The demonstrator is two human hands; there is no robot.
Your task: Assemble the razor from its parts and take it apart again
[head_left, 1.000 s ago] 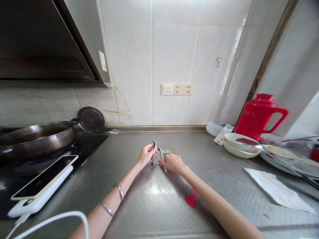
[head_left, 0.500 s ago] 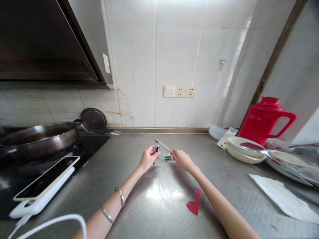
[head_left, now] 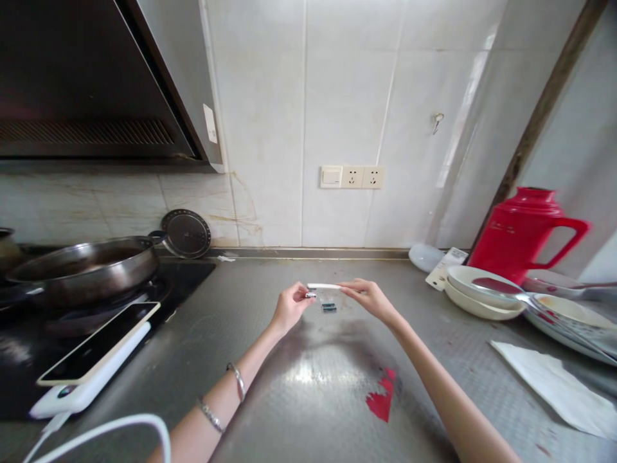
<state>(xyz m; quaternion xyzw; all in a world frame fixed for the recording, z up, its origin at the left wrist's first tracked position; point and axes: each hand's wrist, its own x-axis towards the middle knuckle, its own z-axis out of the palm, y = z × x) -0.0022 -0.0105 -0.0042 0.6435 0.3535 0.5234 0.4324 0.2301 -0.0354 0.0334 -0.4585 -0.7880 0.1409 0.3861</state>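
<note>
Near the middle of the metal counter [head_left: 260,283], my left hand [head_left: 292,306] is closed on a small black and silver item [head_left: 311,295]. My right hand [head_left: 369,297] pinches the right end of a thin white stick [head_left: 322,286], which lies nearly level between the two hands. Its left end is close to my left fingertips; whether they touch it I cannot tell. Two small dark strips [head_left: 329,308] rest on the counter between and just below the hands. Nearer to me lies a torn red piece [head_left: 382,397], between my forearms.
A steel pan [head_left: 87,273] sits on the black stove at left, beside a phone [head_left: 101,344] on a white device with a cable. Stacked bowls [head_left: 482,302], a red thermos [head_left: 520,235] and white paper [head_left: 554,386] are at right.
The white stick has turned from slanted to nearly level. The small black item in my left hand has tilted from upright. My right hand has moved slightly right, and the view has shifted a little.
</note>
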